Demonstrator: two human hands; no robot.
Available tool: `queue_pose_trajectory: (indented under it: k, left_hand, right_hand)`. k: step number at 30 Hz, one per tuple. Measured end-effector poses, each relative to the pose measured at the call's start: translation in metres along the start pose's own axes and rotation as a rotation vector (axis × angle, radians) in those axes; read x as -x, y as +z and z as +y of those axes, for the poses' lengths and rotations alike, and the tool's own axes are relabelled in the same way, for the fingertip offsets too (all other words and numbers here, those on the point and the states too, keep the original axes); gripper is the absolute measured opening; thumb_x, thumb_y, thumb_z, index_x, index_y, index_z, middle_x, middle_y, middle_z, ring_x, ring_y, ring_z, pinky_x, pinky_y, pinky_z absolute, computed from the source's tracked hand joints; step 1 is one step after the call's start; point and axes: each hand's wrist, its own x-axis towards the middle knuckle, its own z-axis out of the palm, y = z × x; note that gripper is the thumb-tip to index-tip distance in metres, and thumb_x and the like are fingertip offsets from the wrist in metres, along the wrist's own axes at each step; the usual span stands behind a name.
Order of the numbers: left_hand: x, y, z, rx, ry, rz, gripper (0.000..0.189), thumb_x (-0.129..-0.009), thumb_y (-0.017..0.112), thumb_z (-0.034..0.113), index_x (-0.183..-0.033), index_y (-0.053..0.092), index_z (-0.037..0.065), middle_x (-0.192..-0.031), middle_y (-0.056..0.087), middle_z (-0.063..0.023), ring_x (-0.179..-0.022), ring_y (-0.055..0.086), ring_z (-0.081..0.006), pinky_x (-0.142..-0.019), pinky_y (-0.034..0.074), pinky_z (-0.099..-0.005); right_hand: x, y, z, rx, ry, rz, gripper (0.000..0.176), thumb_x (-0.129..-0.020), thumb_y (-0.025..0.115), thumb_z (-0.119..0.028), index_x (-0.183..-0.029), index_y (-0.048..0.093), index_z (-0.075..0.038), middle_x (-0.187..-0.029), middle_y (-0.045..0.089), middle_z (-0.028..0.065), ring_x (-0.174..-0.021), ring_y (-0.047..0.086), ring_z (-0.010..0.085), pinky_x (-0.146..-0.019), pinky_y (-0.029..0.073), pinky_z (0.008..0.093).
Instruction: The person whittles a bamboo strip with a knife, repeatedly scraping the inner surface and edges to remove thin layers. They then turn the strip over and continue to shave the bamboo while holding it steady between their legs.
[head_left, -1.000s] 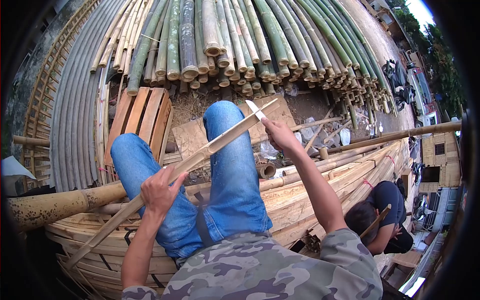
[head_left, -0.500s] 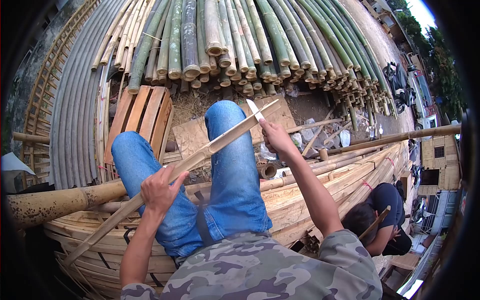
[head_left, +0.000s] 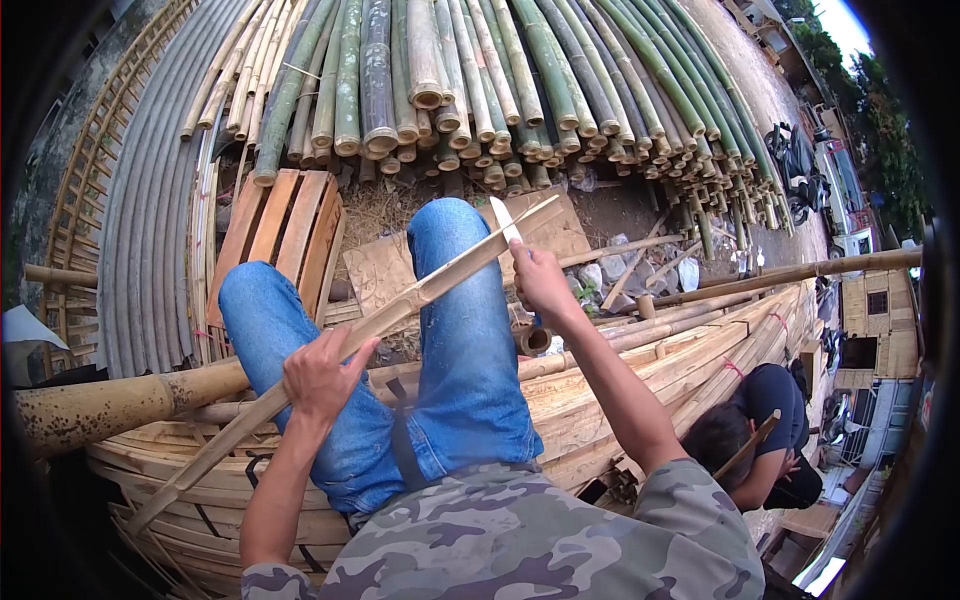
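Observation:
A long split bamboo strip (head_left: pixel 400 305) runs diagonally across my knees, its far end thin and splintered. Wrapped around its lower middle, near my thigh, is my left hand (head_left: pixel 318 377). My right hand (head_left: pixel 543 283) is closed on the handle of a knife (head_left: pixel 506 220). The light-coloured blade points up and away, crossing the strip near its far end. Most of the knife handle is hidden in my fingers.
A big stack of bamboo poles (head_left: pixel 480 90) lies ahead. A wooden crate (head_left: pixel 285 235) stands left of my knees, beside corrugated sheets (head_left: pixel 150 220). Bundled bamboo strips (head_left: pixel 600 390) lie around me. At right, another person (head_left: pixel 765 425) bends over.
My right hand and the knife have shifted slightly left and toward me along the strip. My left hand keeps its grip in nearly the same place.

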Motion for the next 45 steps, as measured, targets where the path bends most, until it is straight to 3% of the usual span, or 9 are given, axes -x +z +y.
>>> queue_pose_trajectory:
  k: [7,10,14,26,29,33,36,40,45]
  left_hand:
    - [-0.005,0.003,0.003,0.004,0.028,0.022,0.038,-0.083,0.076,0.041,-0.093,0.071,0.005,-0.074,0.069,-0.0086,-0.06,0.067,-0.027,-0.053,0.051,-0.0361]
    - [-0.002,-0.003,0.0,0.004,0.011,-0.009,0.038,-0.083,0.076,0.041,-0.093,0.072,0.005,-0.075,0.07,-0.0088,-0.06,0.067,-0.0275,-0.054,0.051,-0.0362]
    - [-0.002,0.002,0.0,0.006,0.015,-0.009,0.038,-0.083,0.076,0.041,-0.093,0.072,0.005,-0.075,0.07,-0.0091,-0.06,0.067,-0.0277,-0.054,0.051,-0.0362]
    - [-0.006,0.001,0.004,0.008,0.004,0.013,0.038,-0.083,0.077,0.041,-0.094,0.072,0.005,-0.075,0.07,-0.0091,-0.061,0.068,-0.0273,-0.055,0.052,-0.0358]
    - [-0.003,-0.002,0.002,-0.009,-0.008,-0.01,0.037,-0.082,0.077,0.04,-0.093,0.072,0.005,-0.075,0.071,-0.0087,-0.062,0.068,-0.0274,-0.055,0.053,-0.0362]
    - [-0.001,0.0,0.003,0.0,-0.003,-0.009,0.036,-0.082,0.077,0.04,-0.093,0.072,0.005,-0.078,0.071,-0.0088,-0.062,0.068,-0.0273,-0.056,0.053,-0.0365]
    - [-0.002,0.0,0.001,0.008,-0.003,-0.007,0.037,-0.082,0.077,0.04,-0.093,0.072,0.005,-0.079,0.071,-0.0088,-0.062,0.068,-0.0274,-0.056,0.053,-0.0367]
    - [-0.001,0.002,0.002,-0.011,-0.005,-0.016,0.038,-0.083,0.077,0.04,-0.093,0.072,0.004,-0.079,0.072,-0.0094,-0.064,0.069,-0.0277,-0.057,0.053,-0.0366]
    - [-0.004,0.002,0.006,0.023,0.006,-0.001,0.038,-0.082,0.077,0.039,-0.092,0.072,0.003,-0.077,0.071,-0.0105,-0.064,0.069,-0.0279,-0.056,0.053,-0.0365]
  right_hand:
    - [-0.007,-0.051,-0.029,-0.017,-0.171,0.245,0.043,-0.105,0.046,-0.043,-0.07,0.036,-0.018,-0.052,0.027,-0.0107,-0.039,0.02,0.0017,-0.035,0.015,0.0211]
    - [0.009,0.002,-0.015,0.006,0.072,-0.097,0.042,-0.103,0.051,-0.041,-0.071,0.039,-0.017,-0.053,0.03,-0.0092,-0.042,0.024,0.0033,-0.039,0.017,0.0229]
    - [-0.016,-0.062,-0.028,-0.013,-0.167,0.245,0.042,-0.104,0.049,-0.04,-0.071,0.043,-0.015,-0.051,0.031,-0.011,-0.037,0.023,0.0015,-0.034,0.016,0.022]
    - [0.002,0.021,0.01,0.205,-0.101,0.046,0.042,-0.103,0.05,-0.04,-0.071,0.041,-0.015,-0.054,0.032,-0.0108,-0.041,0.027,0.0045,-0.038,0.019,0.0253]
    - [-0.011,-0.039,-0.026,0.014,-0.13,0.212,0.041,-0.103,0.05,-0.041,-0.072,0.041,-0.016,-0.054,0.031,-0.0112,-0.04,0.024,0.0015,-0.036,0.018,0.0225]
    - [-0.006,-0.017,-0.018,0.136,-0.098,0.23,0.041,-0.103,0.05,-0.041,-0.072,0.041,-0.016,-0.053,0.034,-0.0096,-0.04,0.026,0.0032,-0.036,0.02,0.0229]
    - [0.001,0.002,-0.017,0.051,0.045,-0.02,0.043,-0.102,0.052,-0.044,-0.072,0.04,-0.016,-0.053,0.032,-0.009,-0.041,0.027,0.004,-0.038,0.02,0.0228]
    - [-0.011,-0.037,-0.029,0.033,-0.123,0.201,0.04,-0.104,0.049,-0.04,-0.072,0.042,-0.017,-0.054,0.031,-0.0108,-0.04,0.026,0.0036,-0.036,0.02,0.023]
    - [-0.002,0.013,-0.023,0.163,-0.122,0.074,0.041,-0.102,0.052,-0.043,-0.073,0.043,-0.016,-0.054,0.031,-0.0097,-0.04,0.027,0.0028,-0.036,0.02,0.0232]
